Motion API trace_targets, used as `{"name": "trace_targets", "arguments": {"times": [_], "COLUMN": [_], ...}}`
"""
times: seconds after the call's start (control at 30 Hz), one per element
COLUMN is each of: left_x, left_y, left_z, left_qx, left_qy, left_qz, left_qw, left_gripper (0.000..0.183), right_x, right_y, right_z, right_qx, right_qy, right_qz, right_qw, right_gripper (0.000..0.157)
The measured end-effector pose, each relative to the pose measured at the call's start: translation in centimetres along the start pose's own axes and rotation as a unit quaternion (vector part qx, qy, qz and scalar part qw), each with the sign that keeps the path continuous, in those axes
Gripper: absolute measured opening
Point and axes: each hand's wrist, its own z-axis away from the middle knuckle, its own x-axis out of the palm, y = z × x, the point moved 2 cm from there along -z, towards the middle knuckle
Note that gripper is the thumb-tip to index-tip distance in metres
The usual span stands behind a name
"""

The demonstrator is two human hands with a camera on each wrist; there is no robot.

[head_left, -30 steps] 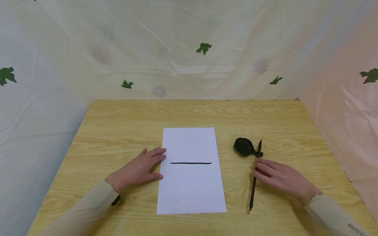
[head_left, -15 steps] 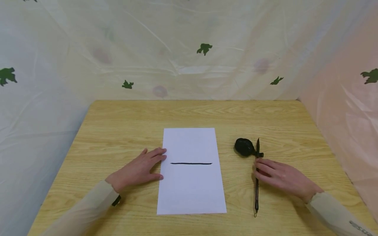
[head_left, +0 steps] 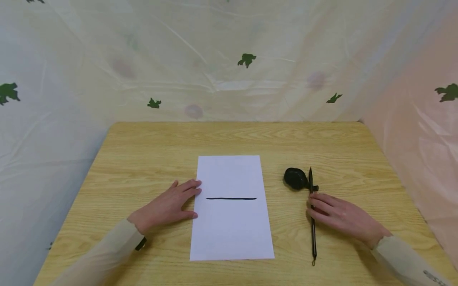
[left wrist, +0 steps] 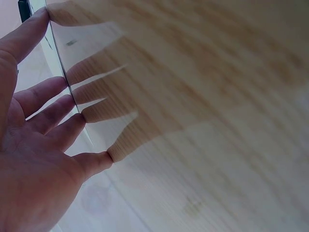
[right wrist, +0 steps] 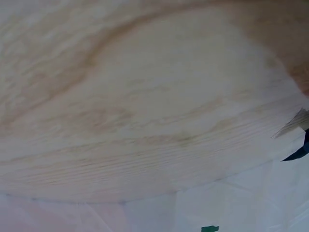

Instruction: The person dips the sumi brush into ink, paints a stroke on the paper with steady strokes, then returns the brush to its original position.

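A sheet of white paper (head_left: 232,234) lies on the table and bears one black horizontal stroke (head_left: 231,198). My left hand (head_left: 166,208) has its fingers spread, fingertips resting on the paper's left edge; the left wrist view also shows this hand (left wrist: 38,164) from the palm side. To the right of the paper, my right hand (head_left: 343,218) pinches a dark writing brush (head_left: 313,238) around the middle of its handle. The brush tip points away from me, beside a small black ink dish (head_left: 295,178), and its shaft crosses the dish's short stem. In the right wrist view only the brush tip (right wrist: 297,153) shows at the edge.
The wood-grain table (head_left: 143,159) ends at a pale curtain (head_left: 214,79) at the back, printed with green bird shapes. Similar cloth hangs along both sides. A dark band (head_left: 141,243) shows under the left cuff.
The brush has turned in my right hand: its looped lower end has swung to the right and its tip to the left. Both hands stay in nearly the same place.
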Motion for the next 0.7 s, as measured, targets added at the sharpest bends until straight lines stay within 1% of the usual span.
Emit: {"name": "trace_targets", "arguments": {"times": [0.13,0.27,0.43,0.47,0.53,0.57,0.63,0.7], "left_x": [0.0,0.1,0.0,0.0,0.0,0.0,0.0,0.0], "left_y": [0.0,0.1,0.1,0.1,0.1,0.1,0.2,0.2], "left_z": [0.2,0.2,0.3,0.3,0.2,0.2,0.2,0.1], "left_qx": [-0.004,-0.006,-0.006,-0.006,-0.005,-0.004,-0.003,-0.002], "left_qy": [-0.003,-0.003,-0.003,-0.003,-0.002,-0.002,-0.001,-0.001], "left_qz": [0.002,0.002,0.000,0.001,-0.001,-0.002,-0.005,-0.008], "left_qw": [1.0000,1.0000,1.0000,1.0000,1.0000,1.0000,1.0000,1.0000], "left_gripper": [0.071,0.071,0.071,0.071,0.071,0.071,0.071,0.072], "right_x": [0.0,-0.3,-1.0,-1.2,-1.7,-2.0,-2.5,-3.1], "right_y": [-0.2,-0.4,-0.4,-0.4,-0.4,-0.4,-0.3,-0.4], "right_z": [0.0,0.0,0.0,0.0,-0.1,-0.3,-1.0,-2.0], "right_qx": [0.018,0.038,0.055,0.058,0.065,0.069,0.077,0.088], "right_qy": [-0.009,-0.009,-0.011,-0.006,0.010,0.027,0.072,0.127], "right_qz": [-0.011,-0.020,0.003,0.006,0.011,0.010,0.011,0.007], "right_qw": [1.000,0.999,0.998,0.998,0.998,0.997,0.994,0.988], "right_gripper": [0.055,0.054,0.054,0.053,0.052,0.050,0.045,0.042]}}
